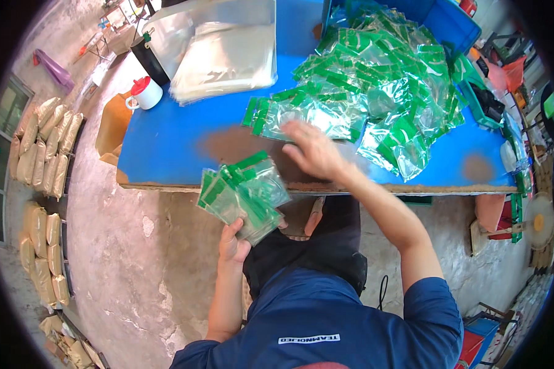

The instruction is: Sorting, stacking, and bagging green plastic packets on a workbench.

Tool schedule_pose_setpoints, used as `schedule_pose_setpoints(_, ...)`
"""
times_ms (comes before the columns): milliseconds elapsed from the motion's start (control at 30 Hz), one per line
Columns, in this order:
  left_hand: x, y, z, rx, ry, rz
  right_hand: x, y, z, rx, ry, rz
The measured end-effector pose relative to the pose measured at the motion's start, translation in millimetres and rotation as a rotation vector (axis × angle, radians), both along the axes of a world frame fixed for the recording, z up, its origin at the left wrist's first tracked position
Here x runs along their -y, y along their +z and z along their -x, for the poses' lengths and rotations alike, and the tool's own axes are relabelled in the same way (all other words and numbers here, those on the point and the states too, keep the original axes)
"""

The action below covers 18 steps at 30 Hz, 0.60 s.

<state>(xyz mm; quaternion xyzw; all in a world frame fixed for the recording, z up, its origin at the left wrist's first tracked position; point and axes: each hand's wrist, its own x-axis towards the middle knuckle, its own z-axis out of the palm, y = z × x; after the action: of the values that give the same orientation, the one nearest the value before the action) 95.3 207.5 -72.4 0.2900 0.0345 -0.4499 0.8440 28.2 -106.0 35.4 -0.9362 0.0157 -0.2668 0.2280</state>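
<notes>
A fanned stack of clear plastic bags with green bands (243, 195) is in my left hand (232, 241), its thumb lying over the lower end. The stack hangs just in front of the table's near edge. My right hand (314, 150) is over the blue tabletop, slightly blurred, its fingers apart and stretched toward the near left end of the bag pile. Its fingertips overlap a clear bag with a green band (332, 120); whether they touch it I cannot tell. Behind lies a large loose heap of such bags (381, 67), spilling across the right half of the table.
The blue table (166, 147) has worn brown patches. A stack of larger clear sheets (228, 61), a white mug with a red lid (146, 93) and a black cylinder (149, 58) stand at the left. A blue bin (455, 27) is behind the heap, a green tray (483, 101) at the right.
</notes>
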Motion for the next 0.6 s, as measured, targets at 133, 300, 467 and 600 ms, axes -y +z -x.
schedule_pose_setpoints(133,-13,-17,5,-0.131,-0.011,0.186,-2,-21,7,-0.191,-0.008,0.326)
schedule_pose_setpoints(300,20,33,16,-0.073,-0.060,0.204,-40,-7,28,-0.281,0.400,0.073)
schedule_pose_setpoints(467,6,1,11,0.011,-0.011,0.052,33,-12,32,-0.155,-0.298,0.348)
schedule_pose_setpoints(600,1,-2,15,0.012,-0.056,0.113,-18,-12,44,-0.238,-0.006,0.263)
